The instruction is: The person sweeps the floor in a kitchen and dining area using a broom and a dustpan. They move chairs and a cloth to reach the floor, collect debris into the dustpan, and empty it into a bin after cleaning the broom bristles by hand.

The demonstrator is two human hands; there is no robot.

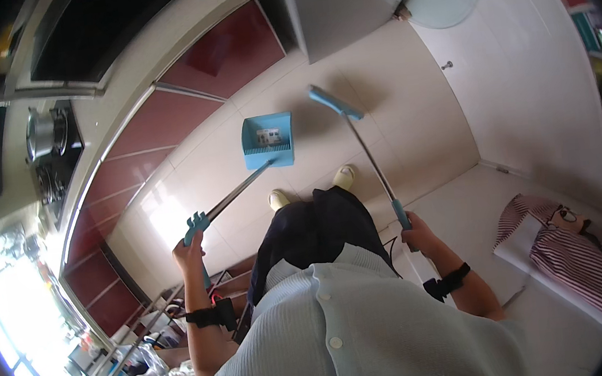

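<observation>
In my left hand (189,251) is the blue grip of a long-handled dustpan (270,158). Its metal pole slants down to the blue pan, which rests on the tiled floor ahead of my feet and bears a label inside. Below its grip, the handle has blue comb-like teeth. My right hand (419,235) grips the blue handle end of a broom (365,145). The broom's blue head (335,102) is to the right of the pan and apart from it. From here I cannot tell whether the bristles touch the floor.
Dark red cabinets (145,122) line the left, under a counter with a metal pot (41,135). A grey appliance (350,4) stands ahead. To the right are a white door (520,71) and a striped cloth (578,263). A cluttered rack (148,353) is at lower left.
</observation>
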